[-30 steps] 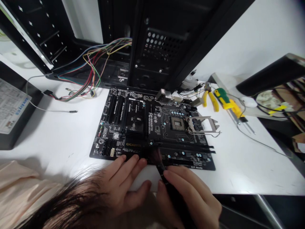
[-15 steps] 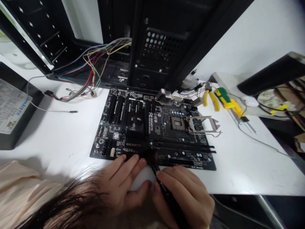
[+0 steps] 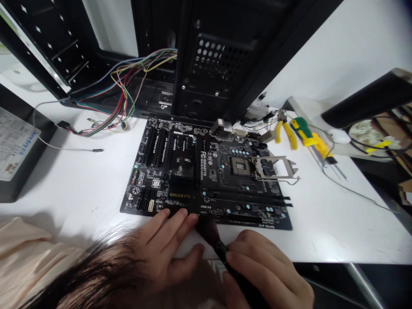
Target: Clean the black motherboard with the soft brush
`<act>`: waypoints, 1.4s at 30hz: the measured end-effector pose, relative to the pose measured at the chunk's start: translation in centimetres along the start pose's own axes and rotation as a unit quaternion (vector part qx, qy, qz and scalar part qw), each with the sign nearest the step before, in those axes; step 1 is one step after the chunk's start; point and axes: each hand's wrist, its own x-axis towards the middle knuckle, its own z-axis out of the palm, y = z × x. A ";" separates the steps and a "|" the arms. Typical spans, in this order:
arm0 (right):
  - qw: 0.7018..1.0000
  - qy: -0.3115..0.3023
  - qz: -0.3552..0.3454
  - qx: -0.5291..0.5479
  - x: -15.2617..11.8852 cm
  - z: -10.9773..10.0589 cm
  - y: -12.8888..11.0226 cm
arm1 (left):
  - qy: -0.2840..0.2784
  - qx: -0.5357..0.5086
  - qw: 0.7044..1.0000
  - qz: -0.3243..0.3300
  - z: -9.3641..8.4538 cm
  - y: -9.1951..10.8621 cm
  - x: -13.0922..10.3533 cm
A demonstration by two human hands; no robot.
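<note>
On the smooth white worktop [image 3: 80,184] lies one flat black motherboard [image 3: 212,171], near one perforated metal computer case [image 3: 209,101]. The left hand [image 3: 167,244] rests three slightly parted fingers [image 3: 182,213] on its edge; the right hand [image 3: 270,266] grips one black brush [image 3: 221,251]. Rightward lie one pair of pliers [image 3: 291,137] and two screwdrivers [image 3: 301,128].

The right hand [image 3: 267,268] has drawn the brush [image 3: 210,234] off the middle of the motherboard's [image 3: 214,171] near strip, back toward the person. The bristles now lie at the near edge, closer to the person than before, and the USB 3.0 print [image 3: 206,207] they covered shows.
</note>
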 end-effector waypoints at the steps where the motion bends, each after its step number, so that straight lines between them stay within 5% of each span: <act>1: 1.000 0.016 0.001 -0.002 0.0 -0.1 0.0 | 0.000 0.000 1.000 0.004 0.0 -0.1 0.0; 19: 1.000 0.005 0.006 -0.023 0.3 1.0 0.1 | 0.012 0.005 1.000 0.009 -0.2 -0.2 0.4; 26: 0.998 -0.063 -0.006 -0.016 1.0 0.9 0.0 | 0.003 0.010 1.000 0.014 -0.3 -0.3 0.4; 42: 0.995 -0.096 -0.033 0.014 0.8 0.3 0.1 | -0.021 0.000 1.000 0.016 0.0 -0.1 -0.3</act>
